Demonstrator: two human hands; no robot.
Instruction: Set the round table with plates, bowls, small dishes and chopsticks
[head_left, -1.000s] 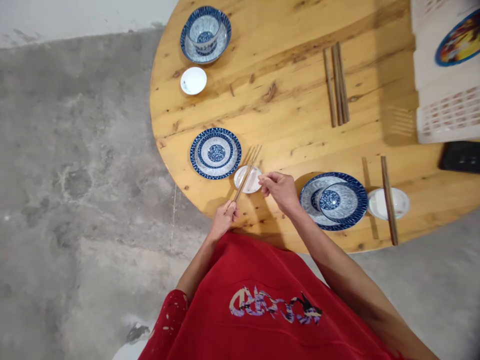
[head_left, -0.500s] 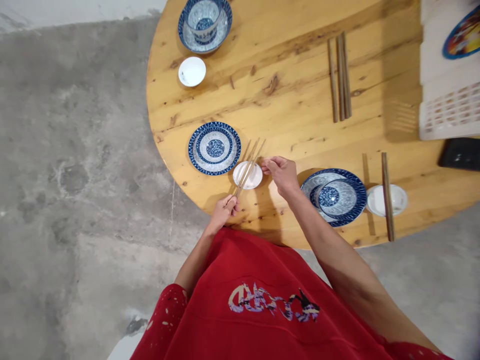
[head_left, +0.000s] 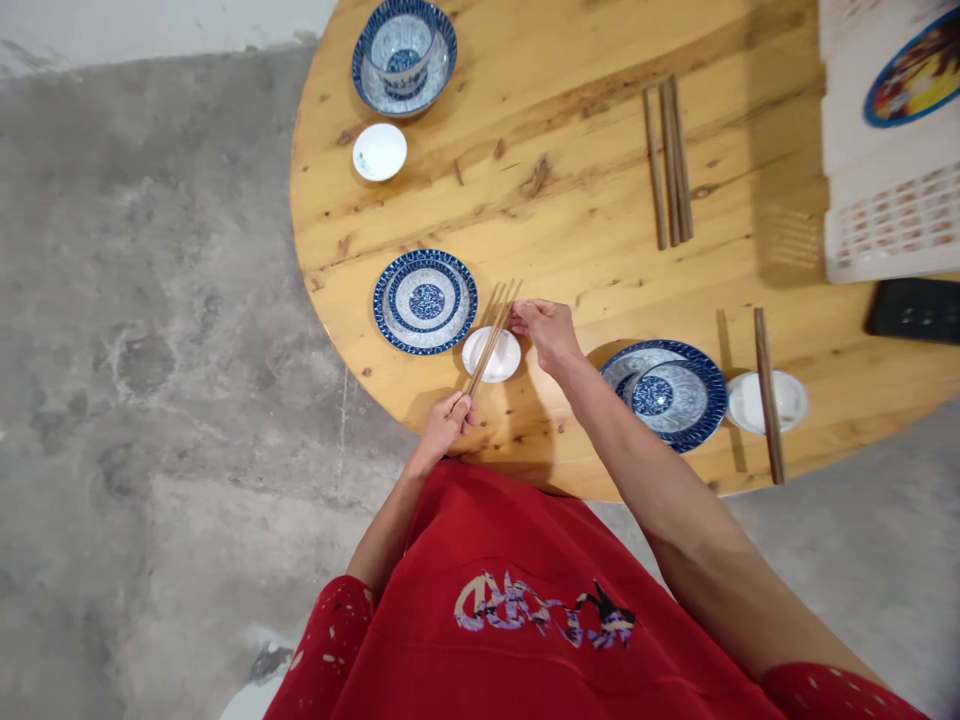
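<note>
My left hand [head_left: 444, 428] is closed round the near ends of thin wooden chopsticks [head_left: 491, 345]. They slant away from me over a small white bowl [head_left: 511, 358], their far ends slightly fanned. Just right of the far ends is my right hand [head_left: 550, 332], its fingers curled together. Whether those fingertips touch the chopsticks or pinch something is hidden. Left of the bowl sits a blue-and-white plate [head_left: 380, 312] with a smaller patterned dish [head_left: 427, 300] on it.
To the right are a blue-rimmed plate [head_left: 709, 425] with a glass bowl [head_left: 682, 385], and a white bowl [head_left: 795, 400] with chopsticks [head_left: 768, 395] across it. More chopsticks [head_left: 675, 165], a white basket [head_left: 862, 235], a black object [head_left: 915, 308] and another place setting [head_left: 379, 152] share the round table [head_left: 570, 230].
My right hand has moved a little up and left, closer to the chopsticks' far ends. My left hand keeps its hold. The whole view has shifted slightly.
</note>
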